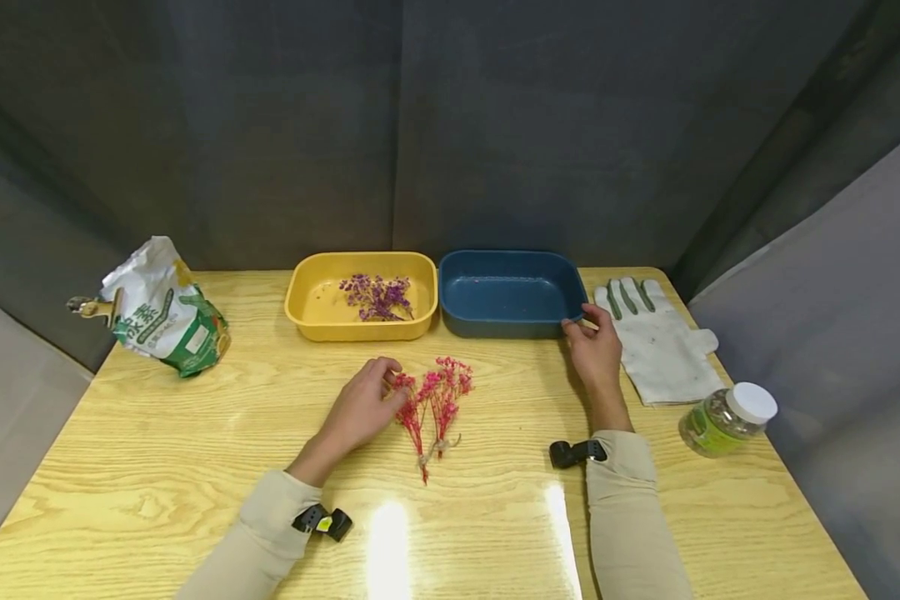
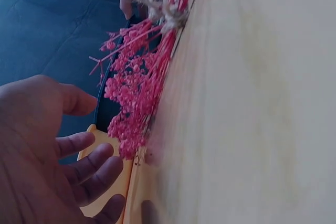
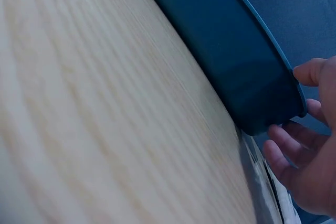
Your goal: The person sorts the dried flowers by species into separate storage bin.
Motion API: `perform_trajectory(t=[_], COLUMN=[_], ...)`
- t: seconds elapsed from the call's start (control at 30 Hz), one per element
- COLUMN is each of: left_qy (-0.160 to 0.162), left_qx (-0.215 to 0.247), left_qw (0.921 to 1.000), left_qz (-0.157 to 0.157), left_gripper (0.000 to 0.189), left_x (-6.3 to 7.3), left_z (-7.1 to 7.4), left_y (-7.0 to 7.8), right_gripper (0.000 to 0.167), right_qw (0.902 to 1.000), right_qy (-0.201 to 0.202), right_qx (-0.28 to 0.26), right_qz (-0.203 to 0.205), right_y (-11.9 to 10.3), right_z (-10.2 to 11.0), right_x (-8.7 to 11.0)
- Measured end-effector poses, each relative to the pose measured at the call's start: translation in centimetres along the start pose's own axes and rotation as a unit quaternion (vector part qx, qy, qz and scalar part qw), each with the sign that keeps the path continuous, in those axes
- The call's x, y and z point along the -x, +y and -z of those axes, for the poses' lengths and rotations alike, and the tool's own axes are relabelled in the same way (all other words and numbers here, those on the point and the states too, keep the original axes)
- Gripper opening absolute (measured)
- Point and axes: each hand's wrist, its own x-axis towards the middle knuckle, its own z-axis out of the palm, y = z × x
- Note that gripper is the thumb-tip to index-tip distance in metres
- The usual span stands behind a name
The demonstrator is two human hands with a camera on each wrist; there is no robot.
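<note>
Two small bunches of pink dried flowers (image 1: 444, 392), tied with twine near the stem ends, lie on the table. Beside their blossoms is my left hand (image 1: 363, 404), fingers loosely bent and spread; in the left wrist view a gap shows between its fingers and the pink flowers (image 2: 136, 87). My right hand (image 1: 596, 346) holds the front right corner of a dark blue bin (image 1: 510, 329), thumb at the rim and fingers round the end wall (image 3: 257, 93). A yellow bin (image 1: 360, 331) stands left of the blue one, with purple dried flowers (image 1: 378, 297) inside.
At the left stands a green and white bag (image 1: 172, 312) closed with a metal clip (image 1: 97, 307). White gloves (image 1: 663, 354) lie to the right of the blue bin. In front of them a white-lidded jar (image 1: 723, 421) leans near the table's right edge. A dark curtain hangs behind.
</note>
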Motion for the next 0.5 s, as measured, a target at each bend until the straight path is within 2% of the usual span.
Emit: perform_trajectory(t=[0.23,0.5], left_qy=[0.004,0.013], left_qx=[-0.002,-0.022], left_qw=[0.9999,0.9989], left_qz=[-0.014,-0.040], left_gripper=[0.028,0.032], left_x=[1.0,1.8], left_z=[-0.5,-1.2], left_y=[0.7,1.6], right_gripper=[0.052,0.050], right_qw=[0.9999,0.9999], right_qy=[-0.005,-0.001], right_qx=[-0.014,-0.013], right_qz=[-0.005,-0.010], right_y=[0.0,0.1], right_z=[-0.1,-0.2], right_x=[0.0,0.1])
